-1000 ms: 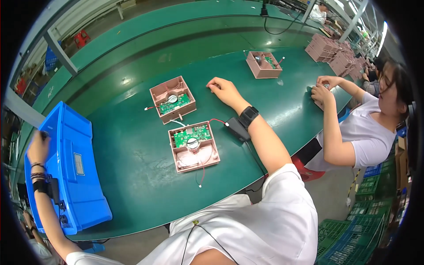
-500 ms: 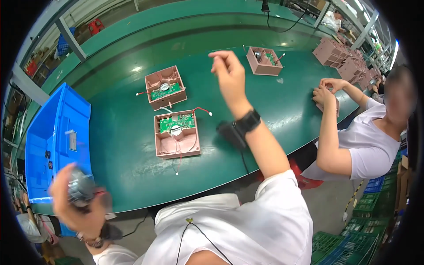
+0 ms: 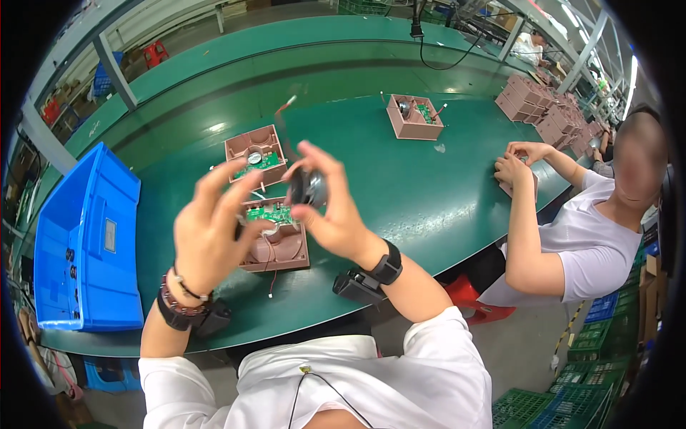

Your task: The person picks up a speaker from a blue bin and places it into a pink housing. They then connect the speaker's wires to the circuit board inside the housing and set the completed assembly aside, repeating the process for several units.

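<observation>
One green worktable [image 3: 400, 193], blue bin [image 3: 111, 275], red stools [image 3: 463, 292]

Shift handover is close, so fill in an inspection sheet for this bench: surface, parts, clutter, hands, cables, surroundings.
Surface: glossy green tabletop.
Parts: dark round part; nearest pink housing and the one behind it, both partly hidden by the hands; third housing farther right; blue bin at left.
Clutter: small pale patch near the third housing; scrap or mark, unclear.
Hands: right hand grips the round part; left hand blurred, grip unclear.
Cables: white connector on a thin wire above the right hand; black plug hanging beyond.
Surroundings: co-worker at right; stacked pink housings; red stool.
</observation>
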`<act>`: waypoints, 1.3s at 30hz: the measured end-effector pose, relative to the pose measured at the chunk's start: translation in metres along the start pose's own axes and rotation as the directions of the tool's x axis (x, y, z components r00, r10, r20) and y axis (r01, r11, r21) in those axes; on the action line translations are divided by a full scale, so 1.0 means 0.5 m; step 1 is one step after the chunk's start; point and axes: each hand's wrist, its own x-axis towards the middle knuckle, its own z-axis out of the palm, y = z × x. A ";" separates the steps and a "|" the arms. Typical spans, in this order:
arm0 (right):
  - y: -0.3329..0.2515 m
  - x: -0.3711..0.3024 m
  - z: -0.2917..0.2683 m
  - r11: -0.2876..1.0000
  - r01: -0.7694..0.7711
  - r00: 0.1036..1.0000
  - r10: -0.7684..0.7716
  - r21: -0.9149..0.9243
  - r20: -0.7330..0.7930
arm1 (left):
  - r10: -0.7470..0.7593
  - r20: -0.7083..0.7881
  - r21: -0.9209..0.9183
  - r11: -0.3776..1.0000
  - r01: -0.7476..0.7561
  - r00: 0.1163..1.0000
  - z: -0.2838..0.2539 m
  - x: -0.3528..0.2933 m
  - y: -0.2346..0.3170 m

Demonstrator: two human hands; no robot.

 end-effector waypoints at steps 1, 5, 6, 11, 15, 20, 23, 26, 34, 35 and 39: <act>0.006 0.004 -0.010 1.000 -0.002 1.000 0.002 -0.005 -0.007 | -0.065 -0.039 0.011 0.998 0.066 0.997 -0.003 -0.003 -0.013; 0.030 0.027 -0.046 0.985 0.101 0.950 -0.137 -0.139 -0.281 | -0.307 0.087 0.179 0.941 0.288 0.948 -0.019 -0.074 -0.146; 0.032 0.029 -0.048 0.978 0.074 0.935 -0.136 -0.194 -0.326 | -0.426 0.159 0.221 0.894 0.389 0.891 -0.018 -0.103 -0.189; 0.030 0.035 -0.041 0.964 -0.005 0.905 -0.108 -0.265 -0.411 | -0.610 0.173 0.360 0.770 0.527 0.774 0.008 -0.215 -0.316; 0.035 0.031 -0.039 0.967 -0.044 0.910 -0.065 -0.251 -0.410 | -0.594 0.239 0.375 0.786 0.491 0.768 0.010 -0.261 -0.381; 0.031 0.032 -0.036 0.949 -0.082 0.921 -0.044 -0.303 -0.386 | -0.584 0.158 0.482 0.749 0.454 0.797 0.006 -0.269 -0.384; 0.039 0.033 -0.031 0.953 -0.078 0.927 -0.039 -0.294 -0.373 | -0.469 0.076 0.625 0.710 0.324 0.880 -0.020 -0.157 -0.309; 0.042 0.026 -0.033 0.929 -0.062 0.935 -0.074 -0.366 -0.347 | -0.308 0.101 0.571 0.797 0.198 0.946 -0.013 -0.054 -0.232; 0.048 0.015 -0.030 0.832 0.101 0.963 -0.219 -0.545 -0.157 | 0.034 0.356 -0.164 0.986 0.027 0.934 0.071 -0.025 -0.128; 0.051 0.012 -0.027 0.824 0.122 0.967 -0.224 -0.554 -0.119 | 0.028 0.372 -0.224 0.973 0.060 0.928 0.082 -0.036 -0.134; 0.067 0.009 -0.015 0.870 0.100 0.969 -0.196 -0.482 -0.152 | -0.096 0.374 -0.474 0.835 0.279 0.923 0.141 -0.074 -0.155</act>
